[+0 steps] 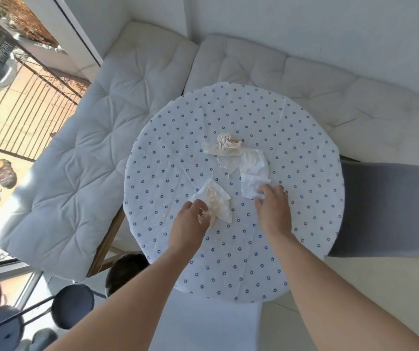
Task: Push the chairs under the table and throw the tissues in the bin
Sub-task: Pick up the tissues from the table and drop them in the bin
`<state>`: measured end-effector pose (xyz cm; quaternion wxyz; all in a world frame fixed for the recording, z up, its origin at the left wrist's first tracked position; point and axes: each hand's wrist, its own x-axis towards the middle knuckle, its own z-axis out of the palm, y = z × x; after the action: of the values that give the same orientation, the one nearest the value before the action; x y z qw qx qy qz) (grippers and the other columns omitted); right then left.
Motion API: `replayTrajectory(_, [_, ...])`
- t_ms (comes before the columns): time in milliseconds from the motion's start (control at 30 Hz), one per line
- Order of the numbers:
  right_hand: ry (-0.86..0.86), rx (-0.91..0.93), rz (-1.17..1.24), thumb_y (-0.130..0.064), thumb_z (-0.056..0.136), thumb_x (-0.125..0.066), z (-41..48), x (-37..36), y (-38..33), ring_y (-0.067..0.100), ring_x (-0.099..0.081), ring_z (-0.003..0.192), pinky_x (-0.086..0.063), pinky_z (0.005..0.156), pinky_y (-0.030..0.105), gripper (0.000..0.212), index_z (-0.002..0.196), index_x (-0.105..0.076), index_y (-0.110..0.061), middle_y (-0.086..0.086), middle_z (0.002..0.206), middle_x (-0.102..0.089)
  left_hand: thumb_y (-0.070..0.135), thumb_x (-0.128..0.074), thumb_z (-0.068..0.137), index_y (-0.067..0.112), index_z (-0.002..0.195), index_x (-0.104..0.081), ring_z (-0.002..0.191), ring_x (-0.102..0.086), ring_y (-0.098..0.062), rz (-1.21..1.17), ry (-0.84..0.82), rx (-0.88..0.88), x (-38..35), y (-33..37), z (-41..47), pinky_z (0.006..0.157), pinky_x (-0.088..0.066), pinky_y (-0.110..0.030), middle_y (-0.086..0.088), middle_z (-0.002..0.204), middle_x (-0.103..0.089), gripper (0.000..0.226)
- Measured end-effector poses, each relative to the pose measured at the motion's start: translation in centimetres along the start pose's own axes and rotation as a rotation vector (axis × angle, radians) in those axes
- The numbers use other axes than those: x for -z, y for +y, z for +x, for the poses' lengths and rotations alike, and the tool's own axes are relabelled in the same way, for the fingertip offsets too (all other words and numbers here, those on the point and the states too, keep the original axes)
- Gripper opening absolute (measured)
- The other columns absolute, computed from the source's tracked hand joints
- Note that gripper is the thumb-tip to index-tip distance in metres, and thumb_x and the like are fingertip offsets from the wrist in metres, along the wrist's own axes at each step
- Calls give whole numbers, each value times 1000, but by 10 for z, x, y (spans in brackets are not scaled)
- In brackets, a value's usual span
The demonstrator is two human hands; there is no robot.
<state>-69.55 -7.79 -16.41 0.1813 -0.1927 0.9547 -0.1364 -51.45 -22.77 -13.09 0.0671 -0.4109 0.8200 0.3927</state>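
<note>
Lots of bare room all around the round table. Only tissues in the middle. Grey chair tight against the right edge, white bench cushions close behind and left.

This is a corner of someone's home, a small dining nook beside a balcony or patio. A round table under a white cloth dotted with little blue flowers sits tight against an L-shaped bench with tufted white cushions, with a grey upholstered chair at its side. Through the glass door, sandals lie on a sunlit tiled floor behind a black metal railing.
</note>
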Motion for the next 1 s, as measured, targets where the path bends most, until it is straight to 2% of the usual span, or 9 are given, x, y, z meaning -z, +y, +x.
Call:
replayTrajectory(67, [12, 19, 16, -21, 98, -71, 0, 1, 3, 25, -53, 96, -57, 75, 46, 8, 97, -64, -21, 2, 103, -55, 30, -69, 95, 29, 100, -62, 84, -68, -15, -4, 7, -15, -1, -4, 2, 71, -62, -41, 8, 99, -62, 9])
replayTrajectory(167, [11, 16, 42, -21, 97, -71, -5, 5, 3, 24, -53, 93, -56, 67, 44, 10, 92, -62, -19, -1, 94, -54, 27, -71, 94, 29, 97, -63, 82, -66, -10, -38, 5, -25, 3, -9, -4, 72, -62, -40, 11, 97, -63, 10])
replayTrajectory(267, [15, -6, 64, -21, 95, -69, -18, 9, 2, 24, -55, 92, -54, 62, 42, 12, 90, -60, -17, 1, 94, -59, 30, -73, 93, 31, 95, -63, 81, -66, -4, -78, 13, -43, 11, -14, -16, 68, -61, -35, 14, 98, -66, 10])
replayTrajectory(367, [2, -30, 108, -22, 96, -69, -38, 14, -1, 23, -59, 91, -57, 68, 45, 11, 93, -59, -17, -1, 96, -62, 31, -76, 92, 33, 94, -63, 86, -64, -3, -115, 18, -70, 20, -23, -30, 71, -57, -26, 15, 98, -66, 13])
replayTrajectory(467, [-18, -38, 140, -24, 97, -68, -64, 20, -7, 21, -60, 88, -57, 67, 43, 10, 95, -60, -18, -3, 97, -63, 32, -78, 92, 33, 93, -64, 88, -64, -4, -145, 11, -70, 32, -32, -47, 73, -54, -22, 15, 97, -67, 14])
replayTrajectory(600, [41, -26, 187, -23, 96, -69, -98, 28, -19, 19, -61, 84, -57, 64, 43, 11, 93, -58, -23, -7, 95, -63, 31, -78, 91, 35, 92, -64, 92, -64, -3, -191, 14, -67, 52, -45, -71, 73, -55, -22, 14, 97, -69, 15])
replayTrajectory(733, [107, -2, 223, -23, 96, -69, -128, 41, -40, 17, -59, 83, -55, 64, 39, 12, 95, -57, -26, -11, 95, -63, 35, -78, 91, 36, 90, -64, 91, -65, -2, -206, 28, -79, 78, -56, -95, 71, -48, -15, 15, 96, -70, 14])
replayTrajectory(867, [132, 45, 234, -23, 96, -69, -162, 49, -68, 14, -59, 84, -54, 65, 36, 13, 95, -57, -27, -14, 96, -63, 35, -78, 90, 36, 90, -63, 88, -66, -3, -195, 39, -107, 105, -75, -119, 69, -48, -15, 14, 96, -70, 16])
replayTrajectory(1000, [117, 95, 261, -24, 96, -68, -211, 42, -111, 15, -62, 84, -55, 65, 38, 12, 96, -57, -28, -15, 96, -63, 33, -78, 89, 35, 91, -63, 86, -66, -2, -167, 55, -98, 136, -112, -150, 73, -54, -24, 14, 91, -70, 15])
